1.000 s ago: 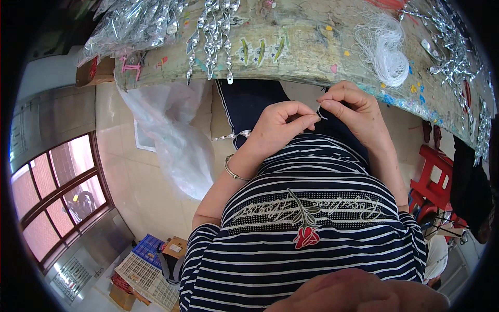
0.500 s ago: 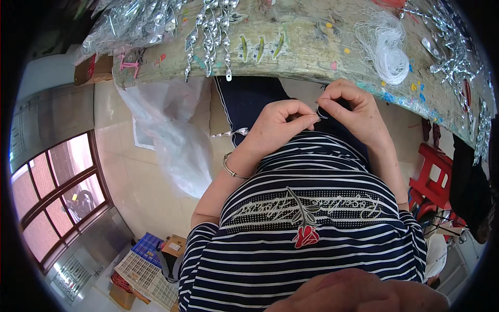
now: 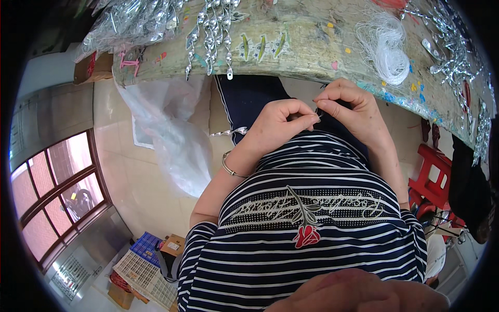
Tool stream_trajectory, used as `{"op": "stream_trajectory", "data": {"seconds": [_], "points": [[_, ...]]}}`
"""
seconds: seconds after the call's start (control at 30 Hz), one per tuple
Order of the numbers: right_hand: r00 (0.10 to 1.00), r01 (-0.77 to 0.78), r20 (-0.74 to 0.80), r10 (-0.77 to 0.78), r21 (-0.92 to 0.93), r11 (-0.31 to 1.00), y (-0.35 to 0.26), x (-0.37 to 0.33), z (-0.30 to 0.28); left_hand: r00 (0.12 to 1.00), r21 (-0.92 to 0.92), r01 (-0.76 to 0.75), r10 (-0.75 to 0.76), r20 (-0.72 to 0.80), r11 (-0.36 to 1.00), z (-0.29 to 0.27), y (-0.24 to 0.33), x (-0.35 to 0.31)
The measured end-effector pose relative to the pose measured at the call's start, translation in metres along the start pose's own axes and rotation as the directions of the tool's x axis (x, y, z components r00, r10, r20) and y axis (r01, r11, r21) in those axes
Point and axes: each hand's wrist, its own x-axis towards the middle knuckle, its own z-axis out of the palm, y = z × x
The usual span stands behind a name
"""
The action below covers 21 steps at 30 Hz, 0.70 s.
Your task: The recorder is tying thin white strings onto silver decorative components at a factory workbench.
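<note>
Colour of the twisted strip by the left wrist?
Twisted strip: shiny silver. Shows best in the head view.

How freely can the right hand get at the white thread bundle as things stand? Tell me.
Probably yes: the right hand is close to the white thread bundle, with nothing bulky between. Its fingers look pinched together, so they may be occupied.
</note>
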Motion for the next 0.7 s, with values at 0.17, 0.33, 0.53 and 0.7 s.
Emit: {"op": "stream_trajectory", "data": {"seconds": [0.17,0.33,0.53,0.7], "points": [[1.000,0.006,-0.021,-0.005,0.021,1.000,-0.0030,-0.0024,0.0004,1.000,-0.028,-0.004,0.004,-0.006,1.000,-0.0010,0.0012,-0.0004],[1.000,0.023,-0.015,-0.022,0.020,1.000,-0.0023,-0.0035,-0.0002,1.000,-0.007,0.006,-0.006,-0.003,1.000,-0.0016,0.0020,-0.0010],[0.998,0.056,-0.013,-0.057,-0.057,0.997,-0.0042,-0.0049,0.0007,1.000,0.023,0.007,-0.007,0.002,1.000,-0.0017,0.0005,-0.0004],[0.998,0.060,-0.016,-0.062,-0.080,0.995,-0.0059,-0.0055,0.0015,1.000,0.025,0.029,-0.029,0.001,0.999,-0.0016,-0.0002,0.0001]]}}
